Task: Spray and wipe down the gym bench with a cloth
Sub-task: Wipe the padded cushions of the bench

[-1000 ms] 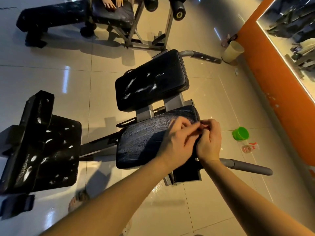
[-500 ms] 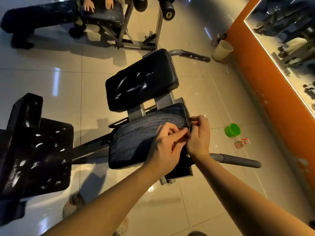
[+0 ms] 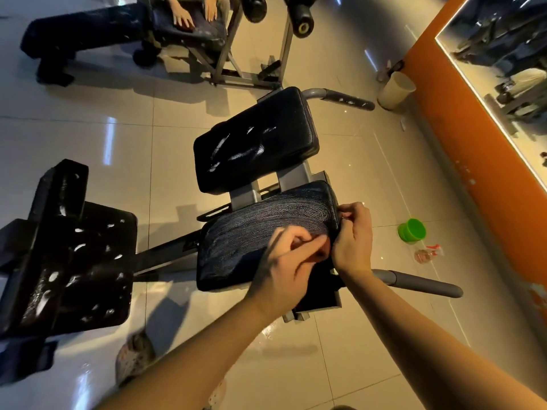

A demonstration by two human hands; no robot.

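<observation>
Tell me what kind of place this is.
Most likely a gym. A padded black bench with grey handles stands on the tiled floor, another machine with foam rollers sits behind it, and a mirror on the orange wall reflects more equipment.

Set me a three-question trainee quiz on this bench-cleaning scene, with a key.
1. Pick one. The left hand and right hand are together at: A the seat pad's right edge; B the grey handle; C the white bin.
2. Fill in: the streaks on the back pad are ___ in colour.
3. True or false: the green cup stands on the floor.
Key: 1 A; 2 white; 3 true.
</observation>
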